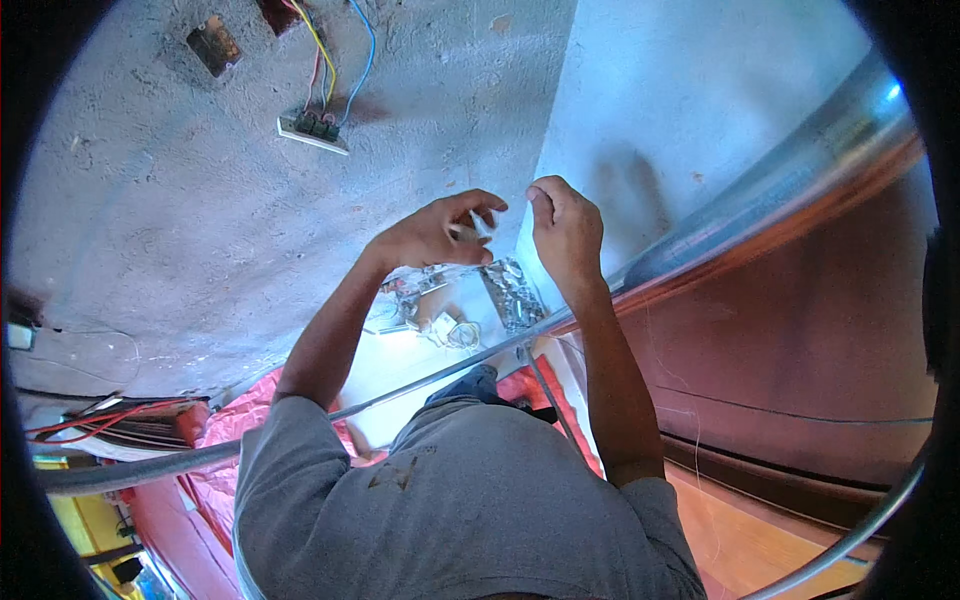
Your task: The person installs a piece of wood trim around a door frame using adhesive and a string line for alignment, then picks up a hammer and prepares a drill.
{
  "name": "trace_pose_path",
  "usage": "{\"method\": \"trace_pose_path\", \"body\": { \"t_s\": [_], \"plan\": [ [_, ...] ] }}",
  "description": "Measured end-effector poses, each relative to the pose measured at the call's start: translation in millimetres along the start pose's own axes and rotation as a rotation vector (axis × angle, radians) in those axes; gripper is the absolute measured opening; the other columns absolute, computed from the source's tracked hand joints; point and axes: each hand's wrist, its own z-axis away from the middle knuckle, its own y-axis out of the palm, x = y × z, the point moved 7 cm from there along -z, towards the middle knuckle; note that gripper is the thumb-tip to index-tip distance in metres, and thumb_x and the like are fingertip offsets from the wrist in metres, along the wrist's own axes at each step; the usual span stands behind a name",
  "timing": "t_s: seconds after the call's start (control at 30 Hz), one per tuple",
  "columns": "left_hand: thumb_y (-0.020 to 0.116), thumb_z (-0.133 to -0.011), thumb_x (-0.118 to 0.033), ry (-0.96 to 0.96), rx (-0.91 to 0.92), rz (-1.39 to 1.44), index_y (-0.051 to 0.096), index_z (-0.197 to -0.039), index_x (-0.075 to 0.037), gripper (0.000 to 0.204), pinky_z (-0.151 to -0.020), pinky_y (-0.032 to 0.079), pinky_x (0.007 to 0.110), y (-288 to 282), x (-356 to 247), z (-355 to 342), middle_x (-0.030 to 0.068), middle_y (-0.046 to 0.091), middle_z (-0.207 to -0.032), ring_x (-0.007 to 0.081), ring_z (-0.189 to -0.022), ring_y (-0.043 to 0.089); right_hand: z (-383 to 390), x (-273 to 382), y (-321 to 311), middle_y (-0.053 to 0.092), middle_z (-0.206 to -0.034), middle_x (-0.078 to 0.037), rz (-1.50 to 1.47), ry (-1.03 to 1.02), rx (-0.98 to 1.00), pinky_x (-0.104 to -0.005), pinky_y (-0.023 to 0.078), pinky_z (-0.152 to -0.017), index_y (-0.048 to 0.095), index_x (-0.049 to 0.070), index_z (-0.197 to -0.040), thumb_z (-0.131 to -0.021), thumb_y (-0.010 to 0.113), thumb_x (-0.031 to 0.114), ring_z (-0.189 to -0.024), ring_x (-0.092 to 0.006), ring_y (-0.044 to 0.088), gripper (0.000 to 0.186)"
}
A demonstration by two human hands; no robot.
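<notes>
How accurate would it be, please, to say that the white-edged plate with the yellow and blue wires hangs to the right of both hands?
Not quite: the head view shows the white-edged plate with the yellow and blue wires hanging to the left of both the left hand and right hand.

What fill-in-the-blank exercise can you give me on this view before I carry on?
1. The hanging white plate is joined to coloured ____.
2. The brown recessed wall box lies on the plate's ____ side in the picture.
3. Between the left grip and right grip, the ____ is closed more tightly.

Missing words: wires; left; right.
</notes>
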Motion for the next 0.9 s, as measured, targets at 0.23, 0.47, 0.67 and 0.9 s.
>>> {"method": "trace_pose_path", "body": {
  "t_s": [0.23,0.47,0.67,0.9],
  "plan": [
    [0.062,-0.098,-0.035,0.270,-0.582,1.581,0.066,-0.090,-0.006,0.031,-0.090,0.056,0.052,-68,94,-8,0.0137,0.069,-0.093,0.0303,-0.096,0.068,25,-32,45,0.067,-0.078,-0.020,0.118,-0.039,0.491,-0.0429,0.050,-0.063,0.066,0.004,-0.098,-0.097,0.061,0.016,-0.072,-0.0371,0.066,0.013],
    [0.069,-0.096,-0.042,-0.196,-0.422,1.006,0.066,-0.095,-0.005,0.036,-0.068,0.058,0.044,-67,124,-26,0.0089,0.066,-0.079,0.0252,-0.075,0.070,-21,13,15,0.053,-0.075,0.002,-0.605,0.302,0.314,-0.0224,0.041,-0.055,0.064,0.004,-0.099,-0.102,0.056,0.018,-0.063,-0.0055,0.046,0.016],
    [0.082,-0.087,-0.031,-0.108,-0.268,0.737,0.067,-0.092,-0.005,0.030,-0.065,0.057,0.031,-34,90,-42,0.0066,0.069,-0.080,0.0178,-0.077,0.070,-47,15,13,0.058,-0.077,0.000,-0.481,0.199,0.143,-0.0240,0.045,-0.060,0.065,0.003,-0.101,-0.102,0.058,0.015,-0.068,-0.0066,0.052,0.014],
    [0.085,-0.084,-0.025,0.018,-0.341,0.764,0.063,-0.097,-0.005,0.032,-0.059,0.052,0.027,-7,51,-40,0.0041,0.067,-0.084,0.0119,-0.072,0.065,-38,11,23,0.065,-0.077,-0.012,-0.189,0.059,0.166,-0.0313,0.049,-0.064,0.066,-0.001,-0.100,-0.098,0.060,0.010,-0.067,-0.0168,0.059,0.012]
  ]
}}
